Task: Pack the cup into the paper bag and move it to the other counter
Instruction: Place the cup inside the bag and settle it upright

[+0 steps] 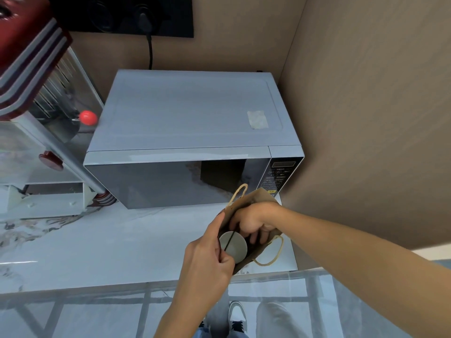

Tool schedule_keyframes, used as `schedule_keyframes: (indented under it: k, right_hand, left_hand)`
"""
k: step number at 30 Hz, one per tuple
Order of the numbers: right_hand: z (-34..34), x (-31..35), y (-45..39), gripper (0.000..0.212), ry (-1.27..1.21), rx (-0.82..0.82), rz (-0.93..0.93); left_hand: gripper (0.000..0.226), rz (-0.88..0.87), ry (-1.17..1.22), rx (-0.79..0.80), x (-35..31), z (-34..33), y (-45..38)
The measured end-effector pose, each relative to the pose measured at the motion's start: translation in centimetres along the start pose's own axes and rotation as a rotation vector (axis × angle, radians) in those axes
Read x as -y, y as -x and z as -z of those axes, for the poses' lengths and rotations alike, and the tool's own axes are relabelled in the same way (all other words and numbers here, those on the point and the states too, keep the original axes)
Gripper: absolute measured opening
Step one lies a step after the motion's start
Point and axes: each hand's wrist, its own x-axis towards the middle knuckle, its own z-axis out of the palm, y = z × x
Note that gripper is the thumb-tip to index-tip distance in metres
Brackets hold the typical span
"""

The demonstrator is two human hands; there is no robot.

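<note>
From the head view, a brown paper bag (253, 198) stands open on the pale marbled table (109, 240), just in front of the right end of a grey microwave (190, 132), with the white cup (233, 247) inside its mouth, base or rim toward the camera. The left hand (207, 259) pinches the near left edge of the bag between thumb and fingers (225, 261), while the right hand (253, 220) reaches into the bag from the right, its fingers curled narrow around the far side of the cup. One twine handle (240, 191) stands up at the far edge and the other handle (273, 252) hangs at the near right; a red and silver appliance (36, 93) sits at the far left.
</note>
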Motion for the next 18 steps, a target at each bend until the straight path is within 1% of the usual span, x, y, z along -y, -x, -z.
schedule_keyframes:
  k: [3, 6, 11, 16, 18]
  right_hand:
    - [0.5, 0.1, -0.3, 0.045, 0.004, 0.029, 0.012]
    - [0.6, -0.4, -0.7, 0.04, -0.004, 0.002, 0.032]
    - [-0.3, -1.2, -1.7, 0.021, 0.031, -0.146, 0.088]
    - [-1.3, -1.9, -2.2, 0.017, 0.063, -0.285, 0.142]
    - [-1.6, -2.1, -2.1, 0.022, 0.084, -0.329, 0.144]
  left_hand:
    - [0.094, -0.003, 0.0, -0.013, 0.2, 0.3, 0.1]
    - [0.096, -0.011, -0.001, -0.015, 0.2, 0.4, 0.0]
    - [0.094, -0.013, 0.004, 0.0, 0.2, 0.3, -0.1]
    - [0.095, -0.036, 0.018, -0.01, -0.1, 0.2, 0.0]
    - [0.095, -0.04, 0.016, -0.013, -0.2, 0.2, 0.0]
